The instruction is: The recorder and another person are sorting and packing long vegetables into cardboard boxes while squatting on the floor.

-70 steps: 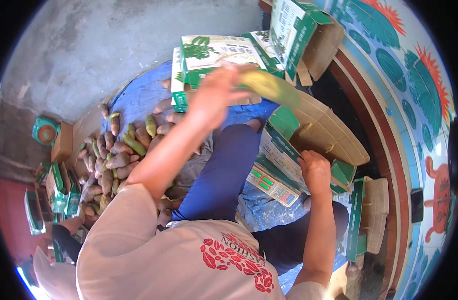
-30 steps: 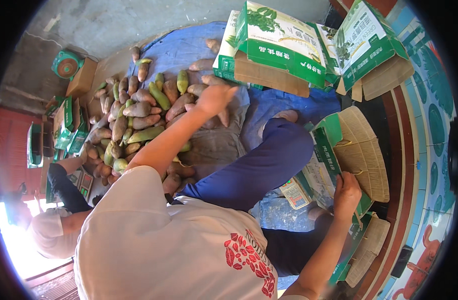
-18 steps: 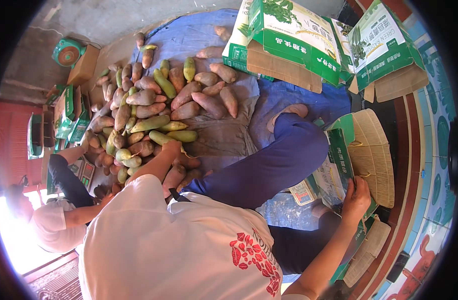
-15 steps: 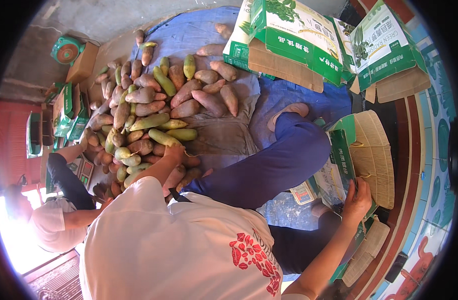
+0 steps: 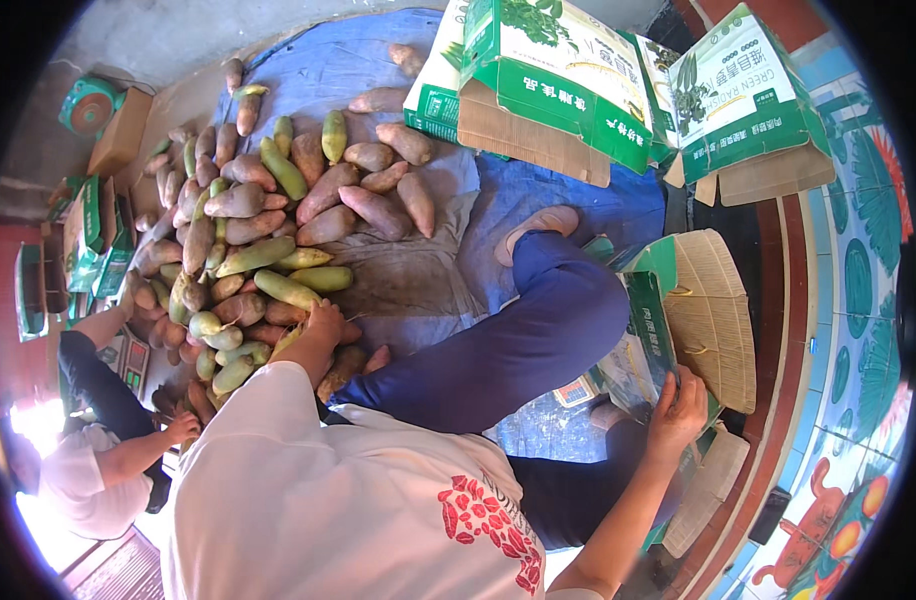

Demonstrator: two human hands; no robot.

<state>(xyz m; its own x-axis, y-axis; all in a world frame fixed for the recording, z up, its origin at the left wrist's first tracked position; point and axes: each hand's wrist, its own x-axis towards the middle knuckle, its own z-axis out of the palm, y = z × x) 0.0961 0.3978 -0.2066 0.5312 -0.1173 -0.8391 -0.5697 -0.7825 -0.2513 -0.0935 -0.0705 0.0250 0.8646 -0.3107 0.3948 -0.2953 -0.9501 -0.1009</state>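
A large pile of green radishes (image 5: pixel 257 256) and reddish-brown sweet potatoes (image 5: pixel 327 195) lies in front of me and to the left. My left hand (image 5: pixel 320 327) reaches into its near side, against the end of a pale green radish (image 5: pixel 289 290). Its fingers point down and are mostly hidden, so the grip does not show. On the right, my right hand (image 5: pixel 678 408) has its fingers bent over the edge of an open green cardboard box (image 5: pixel 649 322) beside my leg. Clear plastic (image 5: pixel 623 376) shows at this box, and a brown flap (image 5: pixel 713 320) stands out from it.
Open green-and-white boxes (image 5: pixel 563 75) stand at the far right on a blue tarp (image 5: pixel 578 190). At the left sits another person (image 5: pixel 98 460) near a scale (image 5: pixel 133 357) and more boxes (image 5: pixel 98 235). A tiled wall (image 5: pixel 858 300) borders the right.
The whole view has shifted, so the scene sits further left. My left hand stays at the pile's near side and my right at the box edge. The other person's hand shows more clearly.
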